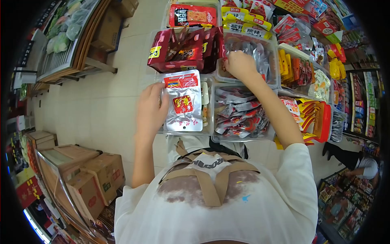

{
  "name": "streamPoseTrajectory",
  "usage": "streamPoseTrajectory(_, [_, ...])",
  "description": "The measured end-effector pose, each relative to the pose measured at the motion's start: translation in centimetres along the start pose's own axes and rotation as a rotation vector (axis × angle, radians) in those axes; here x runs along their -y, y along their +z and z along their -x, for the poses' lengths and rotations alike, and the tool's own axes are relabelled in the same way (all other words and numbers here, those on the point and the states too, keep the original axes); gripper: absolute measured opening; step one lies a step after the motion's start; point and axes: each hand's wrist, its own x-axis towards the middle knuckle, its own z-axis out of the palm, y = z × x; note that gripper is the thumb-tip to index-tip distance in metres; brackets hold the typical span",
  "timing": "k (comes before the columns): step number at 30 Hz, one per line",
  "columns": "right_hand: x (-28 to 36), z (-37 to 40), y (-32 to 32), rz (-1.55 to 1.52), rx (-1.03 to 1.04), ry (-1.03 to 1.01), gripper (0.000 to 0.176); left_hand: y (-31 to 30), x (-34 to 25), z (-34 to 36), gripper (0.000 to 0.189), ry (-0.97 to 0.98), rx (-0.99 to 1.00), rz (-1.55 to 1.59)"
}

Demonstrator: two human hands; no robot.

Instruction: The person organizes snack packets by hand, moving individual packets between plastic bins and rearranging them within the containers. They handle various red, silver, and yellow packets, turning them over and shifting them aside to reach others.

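Note:
My left hand (pixel 151 106) is at the left edge of a silver food pouch (pixel 193 114) with red labels, its thumb and fingers closed at that edge. The pouch faces up over a clear bin (pixel 208 129), hiding most of what lies inside. My right hand (pixel 239 66) reaches into another clear bin (pixel 273 61) holding dark and silvery packets. Its fingers are bent together at that bin's left side, beside a maroon box of snack packets (pixel 176 65). What they grip is hidden.
A bin of silver-and-red packets (pixel 239 116) sits nearest my body. Yellow and red snack packets (pixel 310 116) fill bins to the right. At left are a vegetable shelf (pixel 67 34) and cardboard boxes (pixel 99 177). Another person (pixel 367 166) is at the far right.

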Motion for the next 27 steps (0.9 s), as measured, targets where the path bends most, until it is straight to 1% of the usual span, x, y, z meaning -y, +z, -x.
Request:
streamPoseTrajectory(2, [0.0, 0.8, -1.1, -0.012, 0.025, 0.004, 0.030, 0.9, 0.2, 0.1, 0.026, -0.122, -0.021, -0.007])
streamPoseTrajectory(3, [-0.1, 1.1, -1.8, -0.018, 0.049, 0.017, 0.033, 1.0, 0.1, 0.1, 0.026, -0.127, -0.026, -0.011])
streamPoseTrajectory(4, [-0.3, 1.2, -2.2, -0.054, 0.046, 0.063, 0.038, 1.1, 0.1, 0.0, 0.029, -0.195, -0.003, -0.005])
streamPoseTrajectory(5, [-0.6, 1.5, -2.7, -0.054, 0.048, 0.057, 0.038, 1.1, 0.2, 0.0, 0.031, -0.263, 0.019, 0.001])
streamPoseTrajectory(7, [-1.1, 2.4, -4.0, -0.141, -0.043, -0.005, 0.037, 1.5, 0.8, 0.2, 0.031, -0.235, 0.001, -0.018])
streamPoseTrajectory(8, [-1.0, 2.9, -4.9, -0.268, 0.019, 0.011, 0.035, 1.6, 1.0, 0.4, 0.031, -0.204, -0.012, -0.036])
streamPoseTrajectory(9, [-0.6, 3.7, -5.5, -0.271, 0.023, 0.008, 0.035, 1.6, 1.3, 0.4, 0.031, -0.208, -0.011, -0.040])
streamPoseTrajectory(11, [0.6, 5.5, -6.2, -0.482, 0.118, -0.149, 0.033, 1.5, 1.6, 0.4, 0.030, -0.143, -0.064, -0.055])
streamPoseTrajectory(12, [1.2, 6.2, -5.9, -0.484, 0.120, -0.148, 0.033, 1.5, 1.7, 0.4, 0.030, -0.143, -0.062, -0.056])
streamPoseTrajectory(14, [2.5, 7.3, -4.8, -0.639, 0.244, -0.209, 0.034, 1.5, 1.7, 0.4, 0.028, -0.144, -0.087, 0.031])
streamPoseTrajectory(15, [3.2, 7.4, -4.5, -0.640, 0.246, -0.210, 0.034, 1.5, 1.6, 0.3, 0.028, -0.146, -0.086, 0.030])
streamPoseTrajectory(17, [4.3, 7.5, -3.7, -0.630, 0.255, -0.105, 0.037, 1.3, 1.4, 0.0, 0.028, -0.211, -0.045, 0.231])
streamPoseTrajectory(18, [4.5, 7.3, -2.8, -0.617, 0.227, -0.111, 0.039, 1.3, 1.8, -0.1, 0.028, -0.211, -0.048, 0.228])
streamPoseTrajectory(19, [4.5, 7.2, -2.6, -0.617, 0.224, -0.115, 0.039, 1.3, 2.3, -0.2, 0.028, -0.229, 0.035, 0.319])
streamPoseTrajectory(20, [4.8, 7.3, -2.8, -0.624, 0.156, -0.125, 0.041, 1.3, 2.6, -0.3, 0.029, -0.245, 0.118, 0.411])
streamPoseTrajectory(21, [5.0, 7.3, -3.0, -0.629, 0.087, -0.135, 0.044, 1.0, 2.2, -0.4, 0.029, -0.243, 0.112, 0.410])
streamPoseTrajectory(22, [5.1, 7.2, -3.5, -0.624, 0.108, -0.098, 0.050, 0.6, 1.6, -0.4, 0.029, -0.320, 0.174, 0.605])
streamPoseTrajectory(23, [5.0, 7.2, -3.6, -0.622, 0.104, -0.102, 0.050, 0.3, 1.1, -0.3, 0.029, -0.396, 0.239, 0.800])
streamPoseTrajectory(24, [4.9, 7.2, -3.6, -0.589, -0.086, -0.238, 0.050, 0.3, 1.2, -0.1, 0.035, -0.408, 0.288, 0.845])
streamPoseTrajectory(25, [4.8, 7.3, -3.7, -0.550, -0.277, -0.371, 0.050, 0.4, 0.9, 0.1, 0.035, -0.406, 0.287, 0.845])
streamPoseTrajectory(26, [4.9, 7.4, -3.8, -0.548, -0.279, -0.371, 0.050, 0.6, 0.3, 0.4, 0.040, -0.253, 0.263, 0.783])
streamPoseTrajectory(27, [5.0, 7.5, -4.0, -0.641, -0.196, -0.413, 0.049, 0.8, -0.3, 0.7, 0.045, -0.101, 0.241, 0.720])
